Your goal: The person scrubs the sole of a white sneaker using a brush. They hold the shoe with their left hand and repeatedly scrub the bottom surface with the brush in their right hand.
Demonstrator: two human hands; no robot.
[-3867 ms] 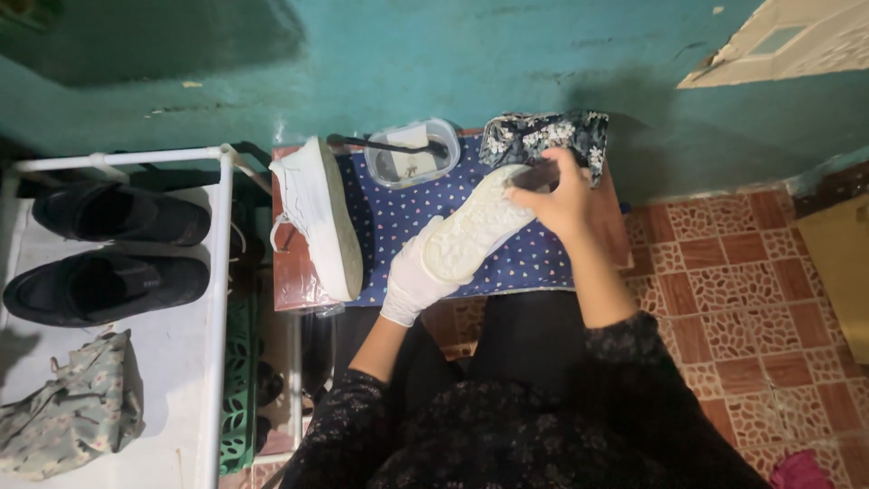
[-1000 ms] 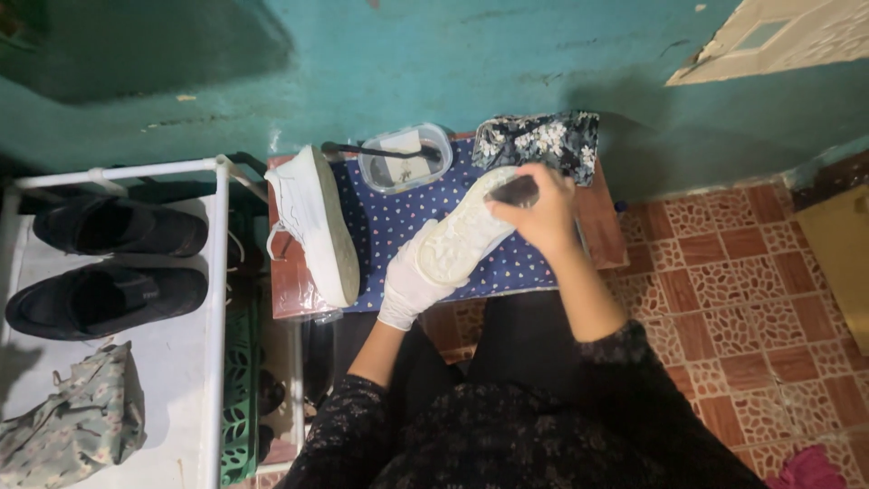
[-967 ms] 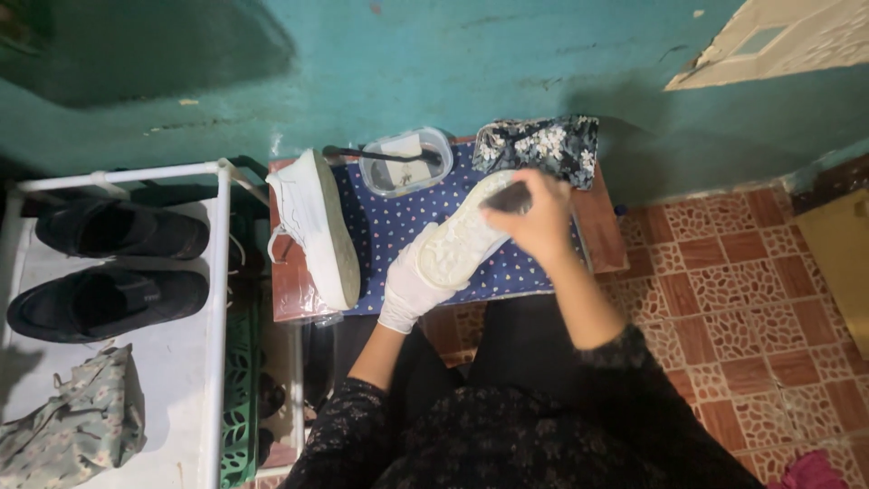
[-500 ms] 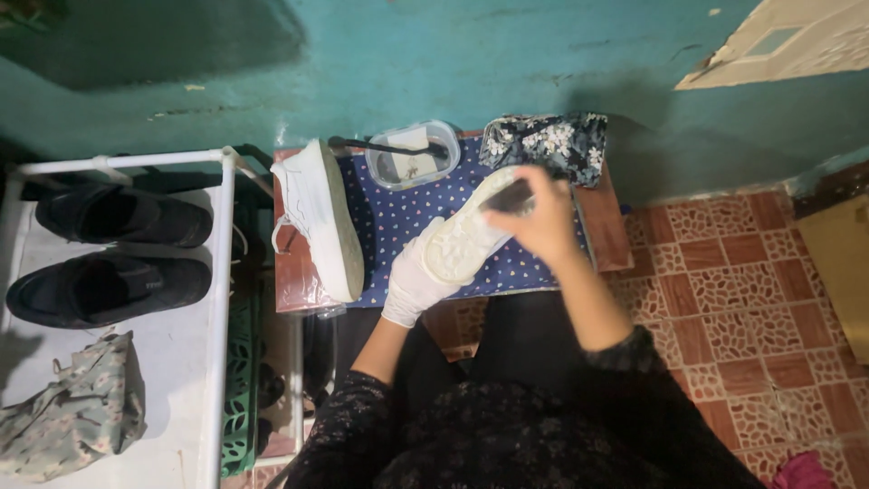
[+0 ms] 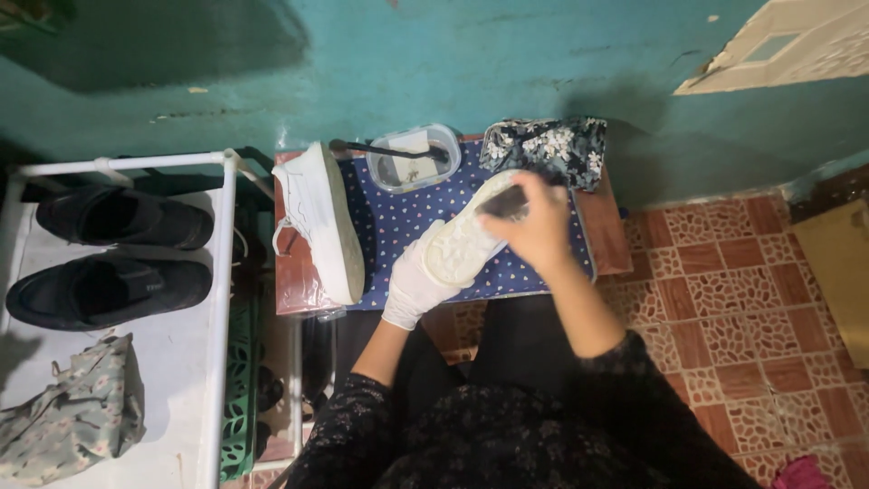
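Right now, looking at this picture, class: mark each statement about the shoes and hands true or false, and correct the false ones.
1. The left hand wears a white glove. True.
2. The right hand is gloved too. False: it is bare, and grips a dark object against the sole.
3. The held shoe is sole up. True.
4. The second white shoe stands on the rack. False: it lies on its side on the dotted cloth.
5. Two black shoes sit on the white rack. True.
6. The clear tub is on the tiled floor. False: it is on the table by the wall.
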